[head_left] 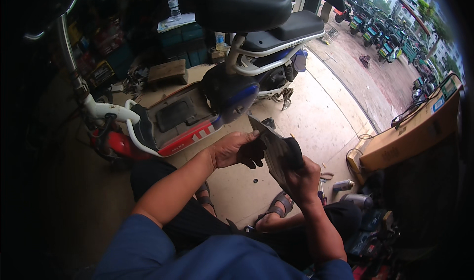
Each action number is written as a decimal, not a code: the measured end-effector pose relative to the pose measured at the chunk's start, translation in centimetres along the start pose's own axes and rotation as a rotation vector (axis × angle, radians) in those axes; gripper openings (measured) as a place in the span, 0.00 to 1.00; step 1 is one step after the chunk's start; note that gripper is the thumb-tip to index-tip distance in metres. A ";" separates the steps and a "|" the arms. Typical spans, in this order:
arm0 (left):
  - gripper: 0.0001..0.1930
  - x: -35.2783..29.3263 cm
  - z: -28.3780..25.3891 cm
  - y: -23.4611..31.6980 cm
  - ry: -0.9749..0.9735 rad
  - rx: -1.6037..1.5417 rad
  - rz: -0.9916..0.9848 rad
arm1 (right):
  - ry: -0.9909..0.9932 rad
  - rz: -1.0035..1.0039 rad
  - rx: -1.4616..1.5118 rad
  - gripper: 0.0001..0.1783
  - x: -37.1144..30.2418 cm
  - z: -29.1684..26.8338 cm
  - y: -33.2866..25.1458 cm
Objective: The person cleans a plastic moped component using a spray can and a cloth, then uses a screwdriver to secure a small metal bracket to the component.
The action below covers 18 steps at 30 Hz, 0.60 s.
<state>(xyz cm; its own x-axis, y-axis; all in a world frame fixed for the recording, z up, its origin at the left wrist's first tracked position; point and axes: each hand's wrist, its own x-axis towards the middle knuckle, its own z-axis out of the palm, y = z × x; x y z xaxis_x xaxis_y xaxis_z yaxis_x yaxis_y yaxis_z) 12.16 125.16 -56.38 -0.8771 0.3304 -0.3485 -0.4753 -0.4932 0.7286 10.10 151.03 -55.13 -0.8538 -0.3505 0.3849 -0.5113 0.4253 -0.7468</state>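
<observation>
The right hand (305,178) grips a dark bent panel (280,154), apart from the scooter (185,117) at left; the left hand (232,149) touches it, gripping or not, I can't tell.

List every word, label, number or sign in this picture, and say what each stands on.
Lettering is located here, not copied out.
Scooter's red side panel: white lettering.
White rail under the long seat: small dark lettering.
Orange case: faint marks and a blue-and-white label, too blurred.
Clear bottle: label too small.
Spray can: printing too small.
Held curved piece: no lettering visible.
</observation>
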 end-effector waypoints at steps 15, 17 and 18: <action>0.12 0.3 0.6 -2.0 0.785 1.945 0.955 | 0.083 0.024 -0.014 0.10 0.0 0.5 -0.8; 0.17 0.2 1.2 -2.1 0.862 1.927 0.914 | 0.071 -0.029 -0.035 0.12 0.0 0.6 -0.6; 0.17 0.3 1.0 -2.1 0.831 1.931 0.967 | 0.065 -0.056 -0.045 0.12 0.0 0.7 -0.6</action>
<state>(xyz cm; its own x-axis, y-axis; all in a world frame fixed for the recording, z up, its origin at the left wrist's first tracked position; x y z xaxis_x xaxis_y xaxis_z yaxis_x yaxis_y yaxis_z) 12.98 127.07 -57.41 -0.7934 0.0205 0.6084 0.1075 0.9884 0.1069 10.48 150.16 -55.09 -0.8277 -0.3206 0.4606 -0.5609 0.4439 -0.6989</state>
